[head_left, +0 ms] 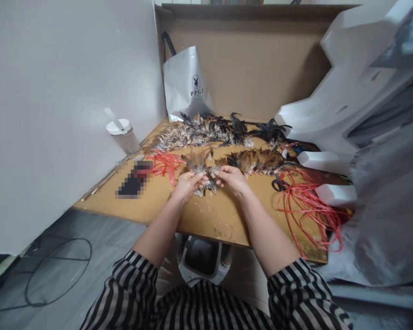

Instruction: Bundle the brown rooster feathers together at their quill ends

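head view: left hand and right hand both have thumb and fingers pinched tight on a scruffy feather bunch, right over the yellowish table, red strips lying just left of it.

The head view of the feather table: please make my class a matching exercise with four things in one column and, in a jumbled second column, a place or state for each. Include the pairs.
Column one
1. Silver bag
2. Cup
3. Black looped handles
4. Left hand

Column two
A. Beside the big tangle of red strips
B. Holding a tuft of feathers
C. Behind the long row of feathers
D. White lid on top, with something white sticking up from it

Pairs: 1-C, 2-D, 3-A, 4-B
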Demonstrator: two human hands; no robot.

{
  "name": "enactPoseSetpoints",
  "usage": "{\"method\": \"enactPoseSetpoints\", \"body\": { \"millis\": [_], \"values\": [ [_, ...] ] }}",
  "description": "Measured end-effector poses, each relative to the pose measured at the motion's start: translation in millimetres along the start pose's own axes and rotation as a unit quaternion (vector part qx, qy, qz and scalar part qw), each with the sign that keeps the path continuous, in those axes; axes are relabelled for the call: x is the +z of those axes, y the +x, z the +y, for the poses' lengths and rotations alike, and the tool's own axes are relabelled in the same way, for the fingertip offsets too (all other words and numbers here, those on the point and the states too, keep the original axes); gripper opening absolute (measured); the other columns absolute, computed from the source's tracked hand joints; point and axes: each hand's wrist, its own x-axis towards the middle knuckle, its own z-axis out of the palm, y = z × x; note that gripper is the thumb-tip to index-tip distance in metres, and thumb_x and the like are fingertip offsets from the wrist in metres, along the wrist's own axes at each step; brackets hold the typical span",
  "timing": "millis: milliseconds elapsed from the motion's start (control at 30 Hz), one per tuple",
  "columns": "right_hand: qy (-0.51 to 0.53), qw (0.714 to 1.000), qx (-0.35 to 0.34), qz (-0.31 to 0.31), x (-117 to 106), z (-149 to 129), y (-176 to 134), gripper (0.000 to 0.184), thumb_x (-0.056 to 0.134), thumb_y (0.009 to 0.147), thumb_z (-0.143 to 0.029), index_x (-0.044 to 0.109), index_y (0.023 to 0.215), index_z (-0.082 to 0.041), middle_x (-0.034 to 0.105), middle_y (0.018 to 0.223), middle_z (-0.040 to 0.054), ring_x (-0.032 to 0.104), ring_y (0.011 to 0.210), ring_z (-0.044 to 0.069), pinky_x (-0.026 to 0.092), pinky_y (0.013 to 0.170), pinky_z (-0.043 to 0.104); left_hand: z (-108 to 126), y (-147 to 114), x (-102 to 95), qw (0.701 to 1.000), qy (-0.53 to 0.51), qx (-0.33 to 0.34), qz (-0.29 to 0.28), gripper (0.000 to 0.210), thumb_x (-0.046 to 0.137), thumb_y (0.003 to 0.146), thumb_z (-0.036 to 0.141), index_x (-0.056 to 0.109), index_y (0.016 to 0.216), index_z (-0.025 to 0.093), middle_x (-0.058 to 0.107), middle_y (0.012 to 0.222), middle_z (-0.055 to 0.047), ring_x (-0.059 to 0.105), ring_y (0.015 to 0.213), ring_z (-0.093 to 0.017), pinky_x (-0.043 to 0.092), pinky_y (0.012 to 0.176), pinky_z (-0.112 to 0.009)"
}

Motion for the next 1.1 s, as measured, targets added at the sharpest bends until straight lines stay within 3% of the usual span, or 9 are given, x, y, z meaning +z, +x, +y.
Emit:
{"method": "enactPoseSetpoints", "body": {
  "millis": [167,467,600,700,900,1100],
  "values": [
    [-0.003,0.998,-0.056,0.015,14.2,3.0,-3.1,0.026,0.068,0.058,-0.039,0.055,0.062,-0.016,0.049,0.046,-0.0053,0.039,0.041,0.006,0.030,0.043,0.020,-1.3,-1.6,-0.5,0.999,0.029,-0.005,-0.028,0.028,0.068,0.064,0.034,0.064,0.074,0.007,0.065,0.069,-0.008,0.054,0.051,-0.006,0.042,0.049,-0.018],
    [-0.156,0.961,-0.204,0.100,18.6,11.6,0.0,0.016,0.063,0.063,-0.032,0.059,0.060,-0.016,0.051,0.060,-0.0014,0.044,0.056,0.010,0.036,0.054,0.022,0.2,-3.9,3.5,0.998,0.038,-0.005,-0.046,0.026,0.068,0.063,0.033,0.065,0.071,0.008,0.065,0.065,-0.008,0.053,0.049,-0.007,0.041,0.046,-0.019],
    [-0.150,0.961,-0.212,0.099,21.7,9.0,-3.4,0.016,0.062,0.064,-0.031,0.059,0.059,-0.016,0.051,0.064,-0.0002,0.046,0.059,0.010,0.038,0.056,0.023,0.5,-3.7,4.8,0.997,0.068,0.008,-0.046,0.026,0.066,0.064,0.034,0.064,0.070,0.009,0.062,0.058,-0.005,0.053,0.046,-0.008,0.042,0.045,-0.020],
    [-0.110,0.972,-0.193,0.082,21.4,7.5,-3.6,0.015,0.064,0.063,-0.030,0.060,0.063,-0.016,0.054,0.065,0.0003,0.048,0.060,0.011,0.038,0.056,0.023,1.9,-5.4,6.1,0.991,0.119,0.041,-0.043,0.025,0.063,0.067,0.035,0.064,0.069,0.010,0.062,0.057,-0.005,0.053,0.044,-0.009,0.043,0.045,-0.021],
    [-0.055,0.990,-0.121,-0.042,15.4,-1.6,-7.9,0.027,0.068,0.061,-0.034,0.060,0.078,-0.014,0.058,0.061,-0.0006,0.048,0.051,0.009,0.038,0.049,0.022,0.0,-10.1,5.1,0.962,0.242,0.124,-0.001,0.025,0.055,0.073,0.032,0.062,0.060,0.011,0.061,0.053,-0.005,0.053,0.044,-0.010,0.043,0.045,-0.021],
    [-0.097,0.977,-0.163,-0.096,15.9,-5.8,-14.1,0.019,0.060,0.070,-0.031,0.058,0.064,-0.014,0.058,0.056,0.0006,0.051,0.050,0.010,0.040,0.050,0.022,-4.5,-9.6,1.2,0.939,0.301,0.160,-0.049,0.024,0.050,0.076,0.026,0.061,0.062,0.011,0.062,0.057,-0.005,0.055,0.046,-0.009,0.046,0.047,-0.021]
  ]
}}
